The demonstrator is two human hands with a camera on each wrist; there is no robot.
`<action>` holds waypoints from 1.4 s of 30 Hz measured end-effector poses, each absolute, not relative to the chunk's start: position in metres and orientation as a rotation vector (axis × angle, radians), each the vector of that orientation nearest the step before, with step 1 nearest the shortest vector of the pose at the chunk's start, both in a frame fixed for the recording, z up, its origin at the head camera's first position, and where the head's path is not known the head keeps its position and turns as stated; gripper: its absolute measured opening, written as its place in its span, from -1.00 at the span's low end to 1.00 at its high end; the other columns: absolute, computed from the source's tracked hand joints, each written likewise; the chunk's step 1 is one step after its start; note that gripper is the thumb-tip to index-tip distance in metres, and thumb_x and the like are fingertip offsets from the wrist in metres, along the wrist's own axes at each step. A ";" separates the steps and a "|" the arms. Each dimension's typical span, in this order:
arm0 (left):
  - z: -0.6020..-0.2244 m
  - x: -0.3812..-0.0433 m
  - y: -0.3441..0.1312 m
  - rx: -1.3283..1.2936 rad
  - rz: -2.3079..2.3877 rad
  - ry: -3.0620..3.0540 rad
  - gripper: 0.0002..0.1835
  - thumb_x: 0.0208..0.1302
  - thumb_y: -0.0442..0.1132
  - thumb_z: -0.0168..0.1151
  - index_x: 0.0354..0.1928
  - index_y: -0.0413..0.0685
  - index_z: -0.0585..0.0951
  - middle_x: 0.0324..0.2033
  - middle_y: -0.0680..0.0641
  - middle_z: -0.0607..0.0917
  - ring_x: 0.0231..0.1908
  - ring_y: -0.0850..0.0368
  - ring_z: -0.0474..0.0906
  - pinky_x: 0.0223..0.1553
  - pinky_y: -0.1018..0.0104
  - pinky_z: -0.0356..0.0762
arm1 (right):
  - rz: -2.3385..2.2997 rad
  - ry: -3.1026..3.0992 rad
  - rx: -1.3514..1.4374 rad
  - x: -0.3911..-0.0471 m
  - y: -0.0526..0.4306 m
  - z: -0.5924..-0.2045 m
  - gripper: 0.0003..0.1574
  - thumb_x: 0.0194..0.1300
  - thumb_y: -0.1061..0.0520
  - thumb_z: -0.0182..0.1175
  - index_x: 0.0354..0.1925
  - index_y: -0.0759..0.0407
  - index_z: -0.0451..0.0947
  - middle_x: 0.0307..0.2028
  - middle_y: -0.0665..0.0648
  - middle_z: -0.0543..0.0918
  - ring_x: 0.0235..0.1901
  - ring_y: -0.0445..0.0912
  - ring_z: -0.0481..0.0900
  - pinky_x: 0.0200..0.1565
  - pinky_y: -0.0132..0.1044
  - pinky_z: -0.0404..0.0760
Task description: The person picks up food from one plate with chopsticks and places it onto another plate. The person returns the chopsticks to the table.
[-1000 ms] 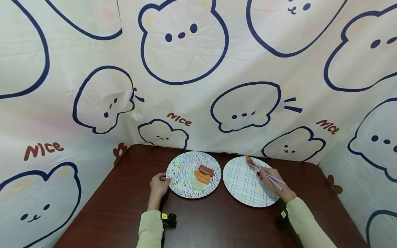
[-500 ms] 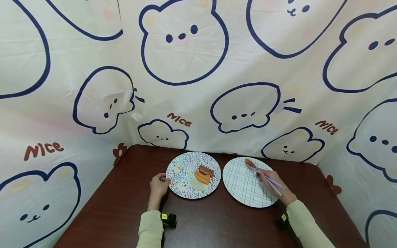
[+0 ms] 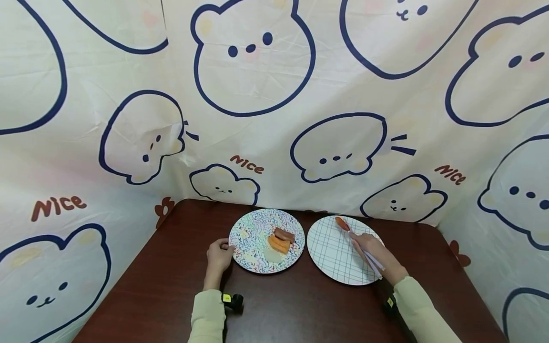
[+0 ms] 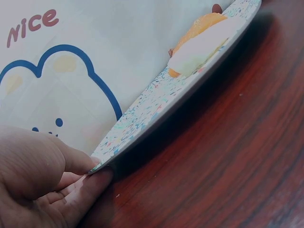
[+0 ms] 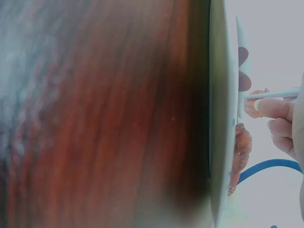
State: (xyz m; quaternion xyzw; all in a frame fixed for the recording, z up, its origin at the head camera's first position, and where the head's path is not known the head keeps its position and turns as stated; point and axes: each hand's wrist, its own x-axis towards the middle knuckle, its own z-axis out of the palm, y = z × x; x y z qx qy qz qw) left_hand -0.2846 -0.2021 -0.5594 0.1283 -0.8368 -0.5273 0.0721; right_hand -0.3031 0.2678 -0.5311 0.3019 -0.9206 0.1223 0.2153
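My left hand pinches the near-left rim of a round, colour-speckled plate, thumb above and fingers below in the left wrist view. On it sit an orange block-like piece, a brown piece and a pale, egg-like slice. My right hand holds pale chopsticks low over a white plate with a grid pattern. A reddish-brown, drumstick-like food piece lies toward that plate's back edge, just past my fingers. In the right wrist view, brown food lies against the plate's surface.
Both plates stand side by side on a dark brown wooden table, a narrow gap between them. A cloth backdrop printed with cartoon bears rises right behind and on both sides of the table.
My right hand has moved slightly left and turned, and the chopsticks' rear ends have swung down toward me. The drumstick-like piece has shifted a little left. My left hand has kept its place.
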 end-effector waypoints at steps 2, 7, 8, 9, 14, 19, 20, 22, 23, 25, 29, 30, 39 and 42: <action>-0.559 -0.285 -0.203 0.384 -1.584 -2.519 -0.60 0.40 -0.31 0.17 0.20 -0.41 0.55 -0.19 -0.28 0.64 -0.27 -0.06 0.59 -0.32 0.16 0.55 | 0.318 -2.425 0.918 -0.305 0.269 -0.534 -0.61 0.28 0.37 0.23 0.06 0.52 0.63 -0.35 0.31 0.74 -0.40 0.12 0.65 -0.33 -0.05 0.64; -0.559 -0.286 -0.204 0.382 -1.587 -2.520 -0.60 0.41 -0.31 0.18 0.20 -0.40 0.55 -0.18 -0.28 0.64 -0.27 -0.06 0.59 -0.34 0.17 0.54 | 0.280 -2.325 0.982 -0.305 0.270 -0.535 -0.66 0.38 0.30 0.18 0.05 0.48 0.64 -0.28 0.28 0.76 -0.35 0.09 0.67 -0.29 -0.05 0.65; -0.559 -0.286 -0.204 0.383 -1.587 -2.519 -0.60 0.41 -0.31 0.18 0.20 -0.39 0.55 -0.17 -0.28 0.64 -0.27 -0.06 0.59 -0.33 0.18 0.54 | 0.272 -2.319 0.989 -0.305 0.269 -0.535 -0.66 0.39 0.30 0.17 0.05 0.48 0.64 -0.28 0.28 0.75 -0.35 0.09 0.68 -0.28 -0.03 0.65; -0.558 -0.286 -0.204 0.383 -1.587 -2.519 -0.60 0.41 -0.31 0.18 0.20 -0.39 0.55 -0.17 -0.28 0.64 -0.27 -0.06 0.60 -0.33 0.18 0.55 | 0.265 -2.309 0.996 -0.305 0.269 -0.534 -0.66 0.38 0.30 0.18 0.04 0.48 0.65 -0.29 0.27 0.75 -0.35 0.08 0.68 -0.28 -0.04 0.65; -0.559 -0.285 -0.204 0.386 -1.589 -2.520 -0.61 0.41 -0.32 0.18 0.19 -0.40 0.55 -0.18 -0.28 0.64 -0.26 -0.06 0.61 -0.33 0.18 0.55 | 0.265 -2.267 1.036 -0.302 0.265 -0.533 -0.65 0.24 0.38 0.25 0.00 0.52 0.65 -0.34 0.27 0.74 -0.40 0.06 0.67 -0.33 -0.08 0.64; -0.560 -0.285 -0.204 0.388 -1.592 -2.515 -0.61 0.40 -0.32 0.18 0.18 -0.40 0.56 -0.20 -0.27 0.65 -0.28 -0.05 0.60 -0.33 0.18 0.55 | 0.263 -2.321 0.997 -0.297 0.261 -0.533 -0.62 0.25 0.36 0.26 0.03 0.49 0.65 -0.32 0.27 0.74 -0.35 0.07 0.69 -0.29 -0.08 0.65; -0.560 -0.285 -0.204 0.388 -1.593 -2.515 -0.61 0.40 -0.32 0.18 0.18 -0.41 0.56 -0.20 -0.27 0.65 -0.28 -0.05 0.60 -0.33 0.18 0.55 | 0.262 -2.322 0.990 -0.296 0.260 -0.534 -0.62 0.25 0.35 0.25 0.04 0.49 0.65 -0.32 0.26 0.74 -0.34 0.07 0.69 -0.28 -0.08 0.65; -0.560 -0.285 -0.203 0.387 -1.597 -2.514 -0.61 0.41 -0.32 0.18 0.19 -0.41 0.55 -0.21 -0.26 0.65 -0.29 -0.04 0.59 -0.33 0.19 0.54 | 0.281 -2.297 1.011 -0.296 0.259 -0.534 -0.62 0.27 0.35 0.24 0.04 0.50 0.64 -0.35 0.25 0.72 -0.36 0.07 0.68 -0.31 -0.09 0.65; -0.560 -0.285 -0.203 0.386 -1.599 -2.513 -0.60 0.41 -0.32 0.18 0.20 -0.41 0.55 -0.21 -0.26 0.64 -0.29 -0.03 0.59 -0.33 0.19 0.54 | 0.287 -2.278 1.023 -0.296 0.258 -0.535 -0.64 0.29 0.34 0.22 0.04 0.50 0.64 -0.37 0.24 0.71 -0.37 0.06 0.67 -0.32 -0.11 0.65; -0.560 -0.285 -0.203 0.388 -1.603 -2.513 -0.60 0.41 -0.32 0.18 0.20 -0.40 0.55 -0.22 -0.25 0.64 -0.30 -0.03 0.58 -0.34 0.19 0.53 | 0.289 -2.242 1.034 -0.296 0.256 -0.535 -0.67 0.40 0.29 0.15 0.02 0.49 0.65 -0.42 0.20 0.69 -0.41 0.02 0.64 -0.36 -0.16 0.62; -0.560 -0.285 -0.203 0.397 -1.611 -2.512 -0.61 0.41 -0.31 0.17 0.20 -0.39 0.55 -0.21 -0.25 0.64 -0.30 -0.02 0.58 -0.34 0.20 0.53 | 0.284 -2.211 1.040 -0.293 0.253 -0.536 -0.57 0.57 0.16 -0.02 0.02 0.48 0.65 -0.45 0.18 0.65 -0.44 -0.02 0.59 -0.39 -0.20 0.58; -0.560 -0.285 -0.203 0.399 -1.613 -2.512 -0.61 0.41 -0.31 0.17 0.20 -0.39 0.55 -0.21 -0.25 0.64 -0.30 -0.02 0.59 -0.34 0.20 0.53 | 0.279 -2.211 1.038 -0.291 0.252 -0.536 -0.55 0.58 0.15 -0.03 0.02 0.48 0.65 -0.45 0.17 0.64 -0.44 -0.03 0.58 -0.38 -0.21 0.58; -0.560 -0.284 -0.203 0.403 -1.606 -2.514 -0.60 0.42 -0.31 0.17 0.21 -0.39 0.55 -0.20 -0.26 0.64 -0.27 -0.04 0.59 -0.31 0.16 0.54 | 0.365 -2.238 1.048 -0.279 0.240 -0.535 -0.58 0.21 0.37 0.24 0.06 0.48 0.63 -0.44 0.10 0.60 -0.45 -0.16 0.48 -0.38 -0.34 0.53; -0.560 -0.284 -0.203 0.409 -1.607 -2.510 -0.61 0.42 -0.31 0.17 0.21 -0.38 0.55 -0.20 -0.25 0.64 -0.28 -0.03 0.58 -0.31 0.17 0.54 | 0.349 -2.251 1.048 -0.277 0.237 -0.533 -0.60 0.28 0.33 0.22 0.08 0.46 0.63 -0.45 0.08 0.60 -0.46 -0.16 0.49 -0.39 -0.34 0.53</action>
